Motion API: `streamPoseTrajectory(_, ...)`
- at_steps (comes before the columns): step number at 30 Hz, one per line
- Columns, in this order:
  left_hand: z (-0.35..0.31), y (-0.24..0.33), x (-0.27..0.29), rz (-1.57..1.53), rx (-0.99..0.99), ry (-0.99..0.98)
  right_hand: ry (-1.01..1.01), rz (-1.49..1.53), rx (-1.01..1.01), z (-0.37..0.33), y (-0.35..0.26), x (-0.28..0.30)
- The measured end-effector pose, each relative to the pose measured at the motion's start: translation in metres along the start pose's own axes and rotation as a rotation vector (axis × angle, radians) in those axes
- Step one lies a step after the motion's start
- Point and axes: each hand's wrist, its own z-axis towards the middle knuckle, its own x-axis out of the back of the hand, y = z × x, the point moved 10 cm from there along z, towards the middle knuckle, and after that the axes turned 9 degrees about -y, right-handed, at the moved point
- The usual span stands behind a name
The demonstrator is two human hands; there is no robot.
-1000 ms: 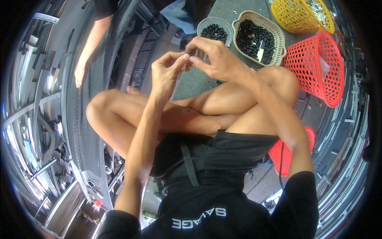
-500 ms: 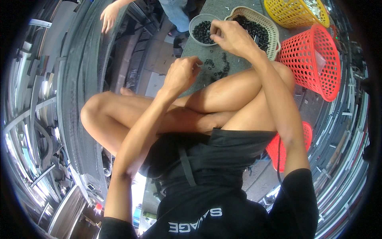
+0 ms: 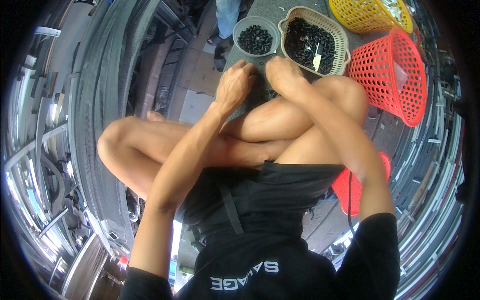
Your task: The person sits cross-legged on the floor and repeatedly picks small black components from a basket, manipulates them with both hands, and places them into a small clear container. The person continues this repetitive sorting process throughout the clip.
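My left hand (image 3: 235,84) is over the grey mat-like surface (image 3: 240,107) in front of my crossed legs, its fingers curled downward. Close by on its right, my right hand (image 3: 284,75) has its fingers bent in the same way, below the bowl and the basket. What either hand holds, if anything, is hidden under the fingers. A few small black pieces (image 3: 271,93) lie on the surface between the hands. Beyond them stands a translucent round bowl (image 3: 235,36) with small black parts. To its right, a beige basket (image 3: 343,47) holds more black parts and a slim pale-handled tool (image 3: 317,59).
A red perforated basket (image 3: 385,65) leans at the right, behind it a yellow basket (image 3: 352,20). Another red plastic item (image 3: 348,192) lies by my right elbow. Long metal profiles (image 3: 425,200) line the right; dark strips (image 3: 100,100) run along the left. Another person's leg (image 3: 228,17) shows at top.
My right hand has come back from over the bowl toward me. My left hand has moved slightly up and right, nearer to it. The other person's hand at upper left has left the view.
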Motion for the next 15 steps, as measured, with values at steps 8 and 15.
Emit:
streamPoseTrajectory(8, -0.004, 0.010, -0.002, 0.142, -0.056, 0.037, 0.013, 0.005, 0.007, 0.015, -0.005, -0.009)
streamPoseTrajectory(15, -0.008, 0.018, -0.011, 0.327, -0.073, 0.018, 0.082, 0.068, -0.018, 0.005, -0.004, 0.000)
